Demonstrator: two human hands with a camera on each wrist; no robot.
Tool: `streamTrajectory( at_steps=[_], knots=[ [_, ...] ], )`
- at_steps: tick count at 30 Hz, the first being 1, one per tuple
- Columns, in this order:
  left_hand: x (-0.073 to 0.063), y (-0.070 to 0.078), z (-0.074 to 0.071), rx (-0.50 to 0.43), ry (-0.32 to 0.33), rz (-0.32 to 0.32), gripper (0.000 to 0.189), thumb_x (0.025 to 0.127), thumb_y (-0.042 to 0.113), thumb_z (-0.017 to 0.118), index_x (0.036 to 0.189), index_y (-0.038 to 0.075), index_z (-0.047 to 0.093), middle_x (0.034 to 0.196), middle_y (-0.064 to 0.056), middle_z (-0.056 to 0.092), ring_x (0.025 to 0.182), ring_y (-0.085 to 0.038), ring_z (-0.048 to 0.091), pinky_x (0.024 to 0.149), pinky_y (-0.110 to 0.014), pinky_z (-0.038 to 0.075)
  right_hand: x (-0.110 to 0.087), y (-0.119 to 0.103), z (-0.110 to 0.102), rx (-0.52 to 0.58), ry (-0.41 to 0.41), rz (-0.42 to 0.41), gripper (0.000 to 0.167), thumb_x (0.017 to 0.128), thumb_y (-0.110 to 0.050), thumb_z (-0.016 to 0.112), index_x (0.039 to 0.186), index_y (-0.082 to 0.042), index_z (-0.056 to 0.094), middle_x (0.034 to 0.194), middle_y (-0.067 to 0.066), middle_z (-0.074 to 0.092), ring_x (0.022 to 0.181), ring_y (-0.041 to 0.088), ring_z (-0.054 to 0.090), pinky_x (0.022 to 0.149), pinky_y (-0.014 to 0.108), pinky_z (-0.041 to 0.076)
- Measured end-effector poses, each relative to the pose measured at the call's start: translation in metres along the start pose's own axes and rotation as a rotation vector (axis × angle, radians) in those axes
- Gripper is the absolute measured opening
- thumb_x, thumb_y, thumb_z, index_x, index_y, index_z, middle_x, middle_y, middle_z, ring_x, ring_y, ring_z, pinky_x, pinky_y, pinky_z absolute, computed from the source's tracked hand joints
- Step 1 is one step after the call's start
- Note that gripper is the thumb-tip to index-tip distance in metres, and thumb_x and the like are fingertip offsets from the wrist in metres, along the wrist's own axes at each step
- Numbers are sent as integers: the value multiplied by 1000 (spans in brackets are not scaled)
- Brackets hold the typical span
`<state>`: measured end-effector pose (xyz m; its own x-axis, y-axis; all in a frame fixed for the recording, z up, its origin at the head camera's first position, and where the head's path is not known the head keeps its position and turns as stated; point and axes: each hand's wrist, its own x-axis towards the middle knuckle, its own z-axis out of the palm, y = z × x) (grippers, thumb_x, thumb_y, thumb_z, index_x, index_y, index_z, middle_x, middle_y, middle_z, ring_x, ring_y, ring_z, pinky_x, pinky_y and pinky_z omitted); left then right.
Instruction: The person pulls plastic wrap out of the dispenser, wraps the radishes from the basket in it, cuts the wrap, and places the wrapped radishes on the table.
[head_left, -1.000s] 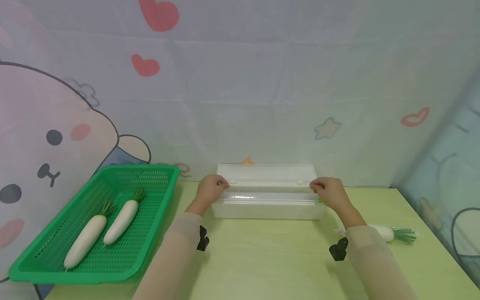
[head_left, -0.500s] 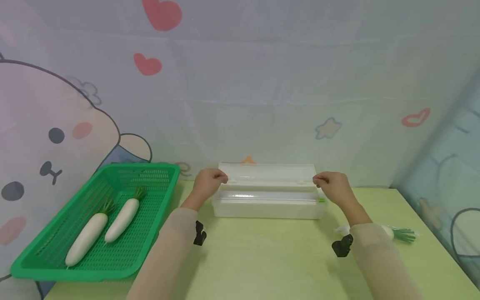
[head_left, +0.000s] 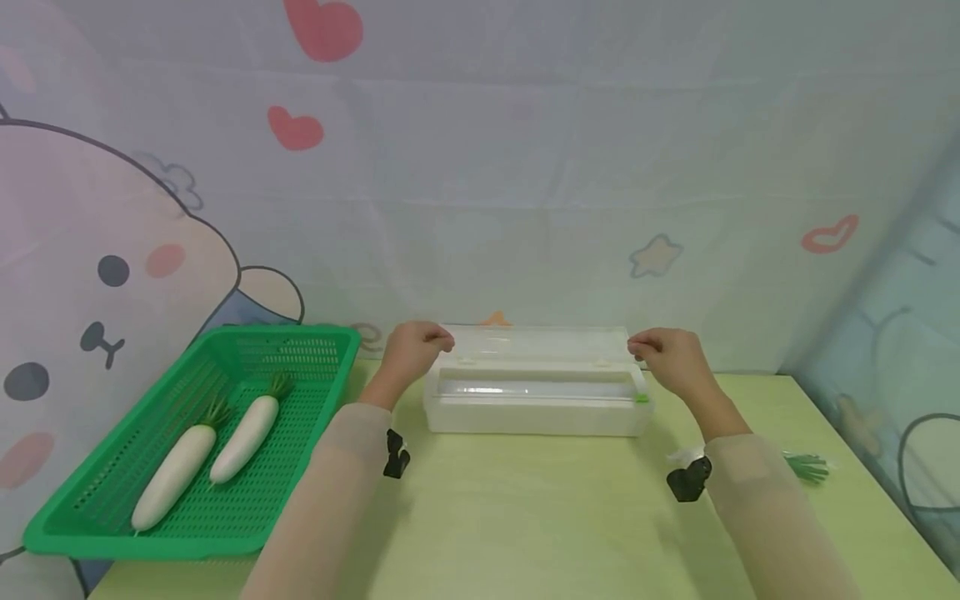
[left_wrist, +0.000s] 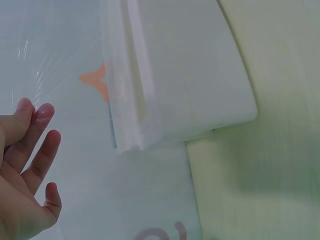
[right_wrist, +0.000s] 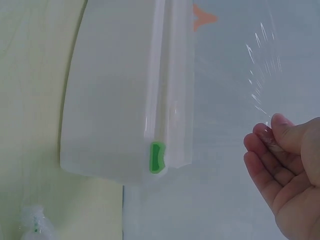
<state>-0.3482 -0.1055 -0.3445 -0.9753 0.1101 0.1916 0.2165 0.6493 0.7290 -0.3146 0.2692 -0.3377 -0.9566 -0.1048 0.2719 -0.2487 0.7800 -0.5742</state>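
Plastic film (right_wrist: 262, 70) fans into fine creases at the fingertips. We see the left hand (head_left: 411, 354) pinching one edge, thumb against forefinger, and the right hand (head_left: 675, 362) pinching the other likewise; both grips are narrow. Taking the white dispenser box (head_left: 536, 421) as the dial's centre, the left hand lies towards 10 o'clock, the right towards 2. The lid (head_left: 540, 342) stands open at 12, beyond the roll (head_left: 536, 389), and a green tab (head_left: 641, 398) sits at 3.

We judge this length drawn out but not yet cut, though we cannot trace it all the way to the roll. Towards 4 o'clock, a radish is mostly hidden by the right sleeve (head_left: 765, 508); its green leaves (head_left: 806, 468) and some clear wrap (head_left: 682, 456) show, so we count that one done. Towards 9, the green basket (head_left: 150, 548) holds one bare radish (head_left: 174, 477) and a second bare radish (head_left: 244, 439), which we take as left to do.
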Motion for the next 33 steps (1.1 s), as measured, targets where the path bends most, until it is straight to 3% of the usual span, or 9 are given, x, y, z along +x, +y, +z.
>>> streamTrajectory(
  at_steps=[9,17,33],
  knots=[
    [1,12,-13,-23,3,39,20,95,18,61,100,3,73,101,-12,71,100,-28,63,87,-42,50,3,-13,-14,-26,14,-3,28,98,-16,56,112,5,67,98,20,70,92,34,64,76,42,48],
    [2,25,-23,-15,-1,19,21,96,21,60,102,5,73,104,-11,71,106,-29,61,92,-44,48,7,-20,-26,-37,35,-23,27,98,-17,56,111,4,68,98,21,70,91,34,63,74,41,48],
    [8,46,-41,-34,39,24,21,97,19,58,103,5,72,106,-11,71,110,-27,59,92,-43,46,14,-37,-47,1,43,-11,30,100,-21,54,113,2,67,104,22,69,98,35,62,84,49,47]
  ],
)
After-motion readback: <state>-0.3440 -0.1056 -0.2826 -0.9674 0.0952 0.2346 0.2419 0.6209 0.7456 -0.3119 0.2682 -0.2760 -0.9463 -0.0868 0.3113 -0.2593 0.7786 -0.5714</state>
